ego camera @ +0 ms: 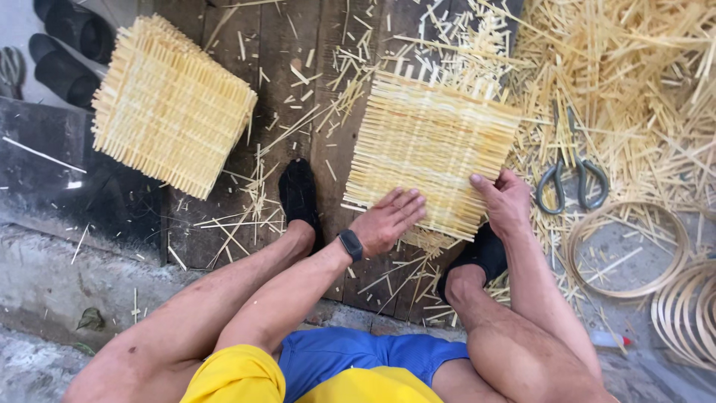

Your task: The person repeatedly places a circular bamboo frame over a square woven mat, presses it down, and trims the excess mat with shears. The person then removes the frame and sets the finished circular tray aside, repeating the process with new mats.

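On planks point(291, 45), both hands seemingly press woven mat point(432, 142).

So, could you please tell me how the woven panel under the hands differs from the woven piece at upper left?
The woven panel lies flat, one layer, with the left hand and right hand pressing its near edge. The woven piece is a boxy form, untouched. Both are pale bamboo strips with protruding ends.
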